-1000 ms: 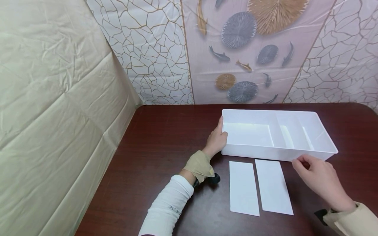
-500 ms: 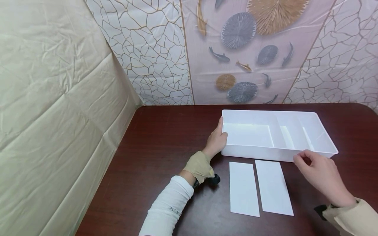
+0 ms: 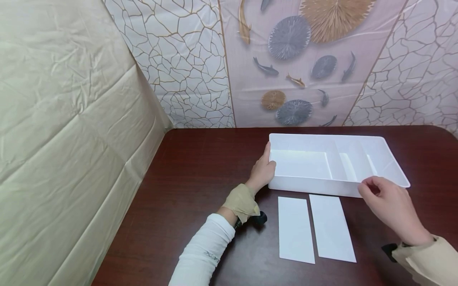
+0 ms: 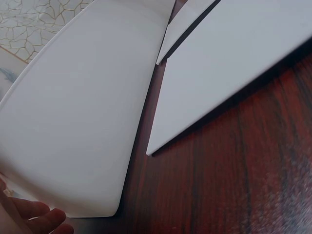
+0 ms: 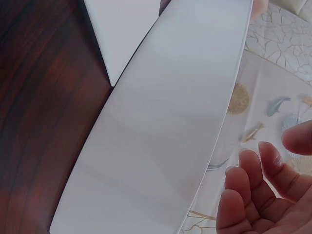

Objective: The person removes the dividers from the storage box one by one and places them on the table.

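Note:
A white plastic tray [image 3: 311, 183] with upright dividers forming three compartments stands at the back of the table. My left hand [image 3: 262, 171] grips its left end, thumb at the rim and index finger along the outside. In the left wrist view, the curled fingers [image 4: 41, 219] sit at the end of the tray's wall. At the front right, my right hand [image 3: 393, 206] hovers by the tray's rim, fingers loosely bent. The right wrist view shows those fingers [image 5: 251, 183] holding nothing, with the thumb apart. Two flat white rectangular pieces, one left [image 3: 296, 230] and one right [image 3: 332, 228], lie before the tray.
The dark wooden tabletop [image 3: 171, 206] extends left of the tray. A patterned backdrop [image 3: 193, 59] hangs behind it, and a pale cloth [image 3: 71, 139] hangs along the left side. Each wrist carries a black device, the left one [image 3: 260, 217] near the left white piece.
My right hand has shifted slightly up and to the right along the tray's front edge. My left hand, the tray and the flat pieces have stayed in place.

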A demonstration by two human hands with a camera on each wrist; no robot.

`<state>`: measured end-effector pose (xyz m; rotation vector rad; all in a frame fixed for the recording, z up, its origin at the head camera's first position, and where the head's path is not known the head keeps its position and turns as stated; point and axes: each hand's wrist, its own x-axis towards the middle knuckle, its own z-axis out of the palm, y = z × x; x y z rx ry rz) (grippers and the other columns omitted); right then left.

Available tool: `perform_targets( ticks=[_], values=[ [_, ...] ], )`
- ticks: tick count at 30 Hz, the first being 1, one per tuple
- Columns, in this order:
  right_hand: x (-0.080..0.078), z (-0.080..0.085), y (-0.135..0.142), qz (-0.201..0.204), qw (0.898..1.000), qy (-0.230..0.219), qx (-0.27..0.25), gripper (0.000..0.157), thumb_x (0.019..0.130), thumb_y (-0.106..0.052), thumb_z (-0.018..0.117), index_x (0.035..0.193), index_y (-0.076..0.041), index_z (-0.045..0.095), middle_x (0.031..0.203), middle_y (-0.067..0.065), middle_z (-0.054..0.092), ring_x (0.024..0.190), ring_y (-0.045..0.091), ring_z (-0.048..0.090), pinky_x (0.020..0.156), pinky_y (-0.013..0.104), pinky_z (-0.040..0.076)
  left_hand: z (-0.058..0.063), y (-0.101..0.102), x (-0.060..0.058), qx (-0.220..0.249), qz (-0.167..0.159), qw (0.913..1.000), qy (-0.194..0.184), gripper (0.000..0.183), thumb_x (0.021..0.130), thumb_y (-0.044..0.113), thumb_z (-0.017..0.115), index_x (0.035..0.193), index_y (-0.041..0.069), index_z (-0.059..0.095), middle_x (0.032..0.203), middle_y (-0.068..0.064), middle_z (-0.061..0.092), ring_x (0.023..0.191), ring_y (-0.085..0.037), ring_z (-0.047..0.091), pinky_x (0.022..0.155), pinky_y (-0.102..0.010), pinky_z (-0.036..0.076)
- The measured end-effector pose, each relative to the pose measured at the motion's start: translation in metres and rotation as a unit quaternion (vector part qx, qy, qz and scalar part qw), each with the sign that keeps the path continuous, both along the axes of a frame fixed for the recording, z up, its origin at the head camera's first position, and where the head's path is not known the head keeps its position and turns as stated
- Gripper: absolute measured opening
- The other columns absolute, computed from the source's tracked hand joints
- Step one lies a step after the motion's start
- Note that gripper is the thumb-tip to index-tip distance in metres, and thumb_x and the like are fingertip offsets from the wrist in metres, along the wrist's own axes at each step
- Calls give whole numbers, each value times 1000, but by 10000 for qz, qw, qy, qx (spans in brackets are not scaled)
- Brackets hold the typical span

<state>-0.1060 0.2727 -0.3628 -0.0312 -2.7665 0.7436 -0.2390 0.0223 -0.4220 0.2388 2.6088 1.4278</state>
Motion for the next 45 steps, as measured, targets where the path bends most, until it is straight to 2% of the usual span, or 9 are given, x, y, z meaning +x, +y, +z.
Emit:
perform_targets(
  ticks=[9, 18, 26, 35, 45],
  values=[
    [-6, 1, -1, 137, 9997, 187, -60, 21, 83, -18, 53, 87, 2, 61, 69, 10, 57, 53, 3, 36, 49, 20, 30, 0, 0, 1, -49, 12, 10000, 12, 64, 89, 19, 31, 138, 44, -2, 145, 6, 27, 44, -13, 19, 45, -28, 23],
    [-12, -1, 0, 137, 9997, 207, -44, 22, 84, -18, 51, 87, 1, 61, 62, 6, 55, 51, 4, 36, 48, 21, 30, 1, 0, 1, -6, 19, 10000, 47, 64, 89, 18, 32, 139, 42, -1, 145, 4, 27, 45, -13, 20, 48, -29, 25],
    [-17, -2, 0, 198, 9996, 193, -20, 24, 84, -18, 51, 89, 3, 62, 71, 12, 61, 53, 3, 38, 48, 21, 32, 1, 0, 1, 21, 4, 10000, 25, 64, 89, 18, 31, 139, 42, -1, 145, 3, 27, 44, -13, 20, 46, -28, 24],
    [-24, -4, 0, 145, 9999, -25, 2, 27, 84, -18, 49, 88, 6, 61, 72, 16, 61, 57, 16, 43, 49, 23, 32, 0, 0, 0, 1, -14, 10000, 28, 64, 89, 19, 31, 138, 43, -2, 145, 4, 26, 45, -13, 19, 47, -28, 24],
    [-29, -5, -1, 99, 9999, 102, 13, 26, 83, -16, 47, 85, 5, 61, 68, 13, 60, 55, 15, 42, 48, 23, 32, 1, 1, 1, 18, 5, 10000, 37, 63, 89, 18, 31, 139, 43, -1, 144, 3, 28, 43, -13, 19, 45, -28, 24]
  ],
)
